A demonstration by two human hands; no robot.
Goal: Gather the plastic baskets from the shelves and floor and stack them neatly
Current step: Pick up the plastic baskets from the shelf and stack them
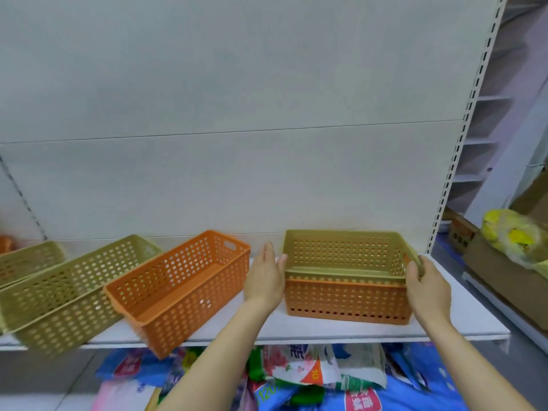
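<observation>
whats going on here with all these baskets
A person is stacking plastic baskets on a white shelf. Their left hand and right hand sit at the two ends of a green basket nested into an orange basket. To the left, a loose orange basket and two green baskets lie askew, not yet stacked. Colourful packages sit below the shelf.

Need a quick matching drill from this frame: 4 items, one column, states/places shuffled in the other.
Items:
1. green basket
2. loose orange basket
3. left hand
4. packaged goods

States:
A. below the shelf
B. tilted, overhanging the shelf edge
C. nested in an orange basket
D. flat against the stack's left end

Pairs: 1-C, 2-B, 3-D, 4-A
</observation>
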